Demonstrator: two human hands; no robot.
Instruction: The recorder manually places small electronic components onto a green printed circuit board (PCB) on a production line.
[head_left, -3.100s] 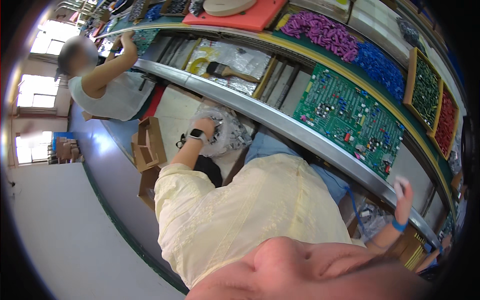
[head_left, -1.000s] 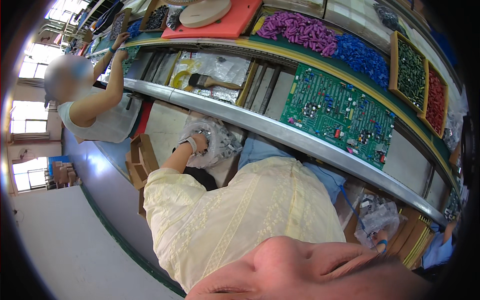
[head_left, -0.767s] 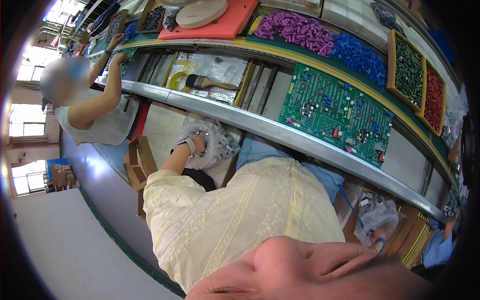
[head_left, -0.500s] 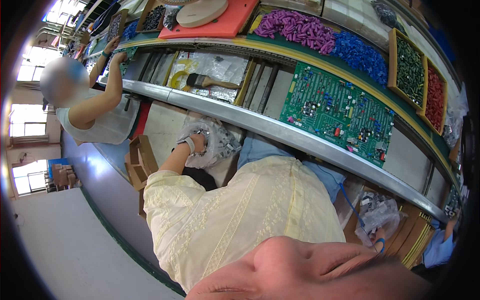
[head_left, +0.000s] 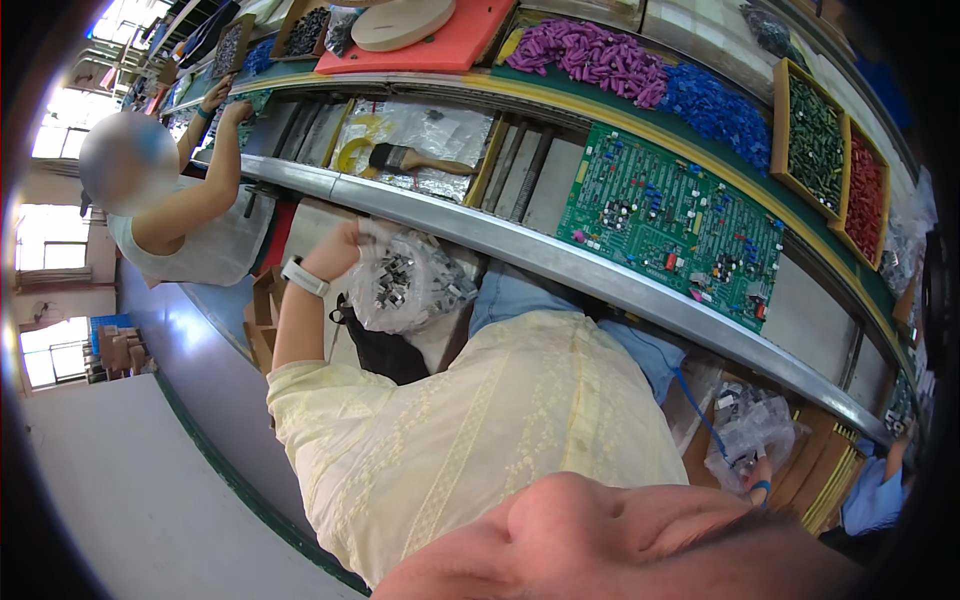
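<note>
On the left, my left hand (head_left: 343,250), with a pale watch on its wrist, is raised at the upper left rim of a clear plastic bag (head_left: 437,305). Its fingers are smeared by motion, so what they hold, if anything, does not show. Small grey and black components (head_left: 393,282) fill that bag. Low on the right, my right hand (head_left: 760,472), a blue band round its wrist, touches another clear plastic bag (head_left: 757,432) holding similar grey parts. Plastic hides most of its fingers. A blue cord (head_left: 697,402) runs down to this bag.
A green circuit board (head_left: 672,225) rests on the conveyor's metal rail (head_left: 470,232). Behind lie purple parts (head_left: 590,60), blue parts (head_left: 715,108) and trays of green (head_left: 815,150) and red (head_left: 862,195) parts. A brush (head_left: 425,160) lies left. Another person (head_left: 200,215) works far left.
My left hand has come up out of the bag of components, moving toward its upper left rim and the rail. More of the bag's contents show. My right hand has stayed at its bag.
</note>
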